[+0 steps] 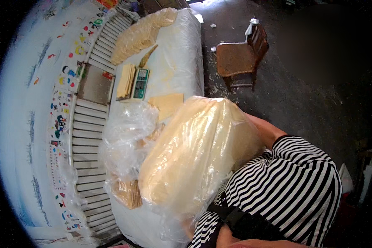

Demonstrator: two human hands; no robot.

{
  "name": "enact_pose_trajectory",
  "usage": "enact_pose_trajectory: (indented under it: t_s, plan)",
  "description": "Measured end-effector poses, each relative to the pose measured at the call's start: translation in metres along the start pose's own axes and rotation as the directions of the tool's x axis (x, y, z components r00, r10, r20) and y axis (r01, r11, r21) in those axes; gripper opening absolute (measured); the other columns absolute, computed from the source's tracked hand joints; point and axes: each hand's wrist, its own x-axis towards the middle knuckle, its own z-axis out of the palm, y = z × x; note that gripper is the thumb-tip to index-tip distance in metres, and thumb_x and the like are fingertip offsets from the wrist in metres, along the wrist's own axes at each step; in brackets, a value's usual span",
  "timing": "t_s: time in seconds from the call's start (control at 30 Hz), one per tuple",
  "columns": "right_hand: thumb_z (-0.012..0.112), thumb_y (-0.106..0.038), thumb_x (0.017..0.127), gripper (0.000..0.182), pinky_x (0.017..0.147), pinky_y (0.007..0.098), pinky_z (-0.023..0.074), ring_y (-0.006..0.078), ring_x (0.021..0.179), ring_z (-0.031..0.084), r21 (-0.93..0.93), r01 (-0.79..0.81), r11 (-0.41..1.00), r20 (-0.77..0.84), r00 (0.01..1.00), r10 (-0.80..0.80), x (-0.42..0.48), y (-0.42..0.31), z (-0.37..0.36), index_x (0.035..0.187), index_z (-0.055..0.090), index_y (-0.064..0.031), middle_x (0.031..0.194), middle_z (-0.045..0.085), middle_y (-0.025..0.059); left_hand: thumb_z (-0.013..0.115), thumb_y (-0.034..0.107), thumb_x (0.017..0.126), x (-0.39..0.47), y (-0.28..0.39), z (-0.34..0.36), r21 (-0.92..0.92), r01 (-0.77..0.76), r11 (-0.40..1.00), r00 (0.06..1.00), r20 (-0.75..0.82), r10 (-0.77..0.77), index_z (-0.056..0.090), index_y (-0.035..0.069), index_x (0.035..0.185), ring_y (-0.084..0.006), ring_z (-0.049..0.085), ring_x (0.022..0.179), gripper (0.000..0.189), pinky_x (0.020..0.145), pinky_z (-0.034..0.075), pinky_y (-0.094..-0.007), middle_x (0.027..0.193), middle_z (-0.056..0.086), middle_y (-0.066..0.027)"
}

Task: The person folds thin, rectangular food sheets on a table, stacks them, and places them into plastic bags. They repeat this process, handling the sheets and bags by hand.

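A large clear plastic bag [201,148] full of pale yellow, folded sheets lies tilted against my striped shirt, with my arms at its two sides. My right forearm reaches behind its upper right side, and that hand is hidden. Only part of my left hand [188,228] shows, blurred by the plastic at the bag's lower end; its fingers cannot be made out. Just beyond the bag, a flat yellow sheet [167,105] lies on the plastic-covered table [186,62]. Crumpled clear plastic bags [127,133] lie left of the large bag, beside a bagged brown stack [130,193].
A digital scale [141,83] stands by a stack of yellow sheets [126,81]. Behind them are a brush-like tool [148,56] and a long bagged row of sheets [139,38]. White slatted railing borders the table. A wooden chair [237,59] stands on the littered floor.
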Motion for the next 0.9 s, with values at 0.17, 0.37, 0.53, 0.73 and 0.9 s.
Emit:
enact_pose_trajectory:
  t_s: [0.17,0.37,0.53,0.73,0.9]
  plan:
    - [0.053,-0.032,0.090,0.032,0.085,0.0409,0.0439,0.0292,0.093,0.055,0.066,-0.015,0.998,-0.014,1.000,0.015,0.058,-0.032,-0.037,0.103,0.062,-0.0039,0.103,0.061,0.0142,0.049,0.023,0.091,0.031,0.073,0.039,0.025,-0.002,1.000,1.000,0.017,0.001,0.054,0.001,0.107,-0.0188,0.057,0.085,0.028,0.079,0.046,-0.0346,0.095,0.060,-0.0089]
    - [0.054,-0.031,0.090,0.031,0.086,0.0403,0.0436,0.0279,0.094,0.055,0.081,0.126,0.989,-0.017,0.992,-0.125,0.190,-0.142,-0.087,0.105,0.062,-0.0042,0.104,0.061,0.0134,0.049,0.024,0.091,0.134,0.196,0.116,0.007,-0.026,1.000,0.998,0.062,0.026,0.054,0.001,0.106,-0.0189,0.057,0.084,0.028,0.079,0.047,-0.0347,0.094,0.060,-0.0088]
    - [0.054,-0.029,0.090,0.030,0.087,0.0398,0.0434,0.0269,0.096,0.055,0.035,0.176,0.984,-0.018,0.984,-0.176,0.279,-0.227,-0.140,0.106,0.061,-0.0044,0.106,0.060,0.0128,0.049,0.024,0.091,0.233,0.339,0.214,-0.056,-0.093,0.994,0.982,0.161,0.101,0.054,0.001,0.106,-0.0189,0.057,0.084,0.027,0.078,0.047,-0.0348,0.093,0.060,-0.0088]
    - [0.055,-0.028,0.090,0.030,0.088,0.0391,0.0431,0.0257,0.097,0.054,0.015,0.263,0.965,0.069,0.962,-0.263,0.346,-0.318,-0.152,0.107,0.061,-0.0046,0.107,0.060,0.0121,0.049,0.024,0.091,0.294,0.469,0.266,-0.100,-0.139,0.985,0.955,0.249,0.160,0.055,0.001,0.105,-0.0190,0.058,0.083,0.027,0.077,0.047,-0.0349,0.092,0.060,-0.0087]
    - [0.056,-0.027,0.090,0.029,0.088,0.0386,0.0429,0.0247,0.099,0.054,-0.098,0.316,0.944,0.084,0.947,-0.309,0.419,-0.374,-0.197,0.108,0.060,-0.0048,0.109,0.060,0.0114,0.048,0.025,0.092,0.326,0.523,0.302,-0.280,-0.075,0.957,0.963,0.230,0.143,0.055,0.001,0.104,-0.0191,0.058,0.082,0.027,0.077,0.047,-0.0351,0.091,0.060,-0.0086]
